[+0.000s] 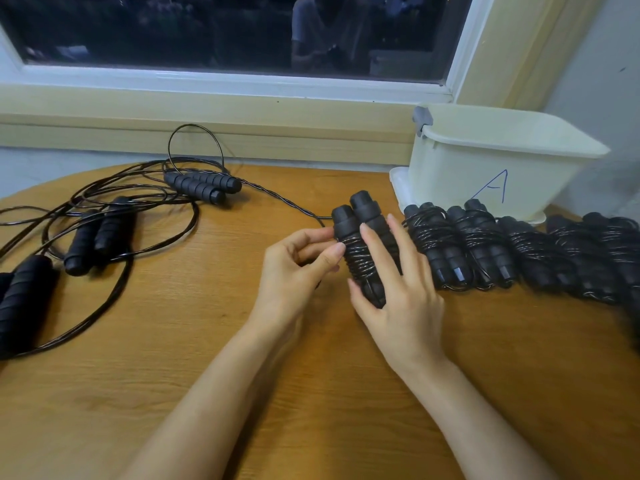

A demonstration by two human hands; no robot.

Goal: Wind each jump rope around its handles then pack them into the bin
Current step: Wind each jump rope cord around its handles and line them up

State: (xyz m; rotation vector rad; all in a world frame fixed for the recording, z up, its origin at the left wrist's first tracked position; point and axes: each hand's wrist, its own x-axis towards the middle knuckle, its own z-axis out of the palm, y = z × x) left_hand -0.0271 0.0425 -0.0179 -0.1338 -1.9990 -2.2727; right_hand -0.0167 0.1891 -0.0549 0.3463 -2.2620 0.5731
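Note:
A pair of black foam handles (360, 220) stands side by side at the table's middle, with thin black cord partly wound round them. My right hand (398, 282) holds the pair, fingers along its right side and thumb underneath. My left hand (298, 265) pinches the cord against the left handle. The loose cord (277, 197) trails off to the left. Several wound jump ropes (519, 251) lie in a row to the right. The cream bin (491, 168), marked with a blue A, stands at the back right.
Three unwound jump ropes (104, 230) lie tangled on the left of the wooden table (173, 375), one pair of handles (202, 185) near the window sill. The bin rests on its lid (398, 188). A window and wall close off the back.

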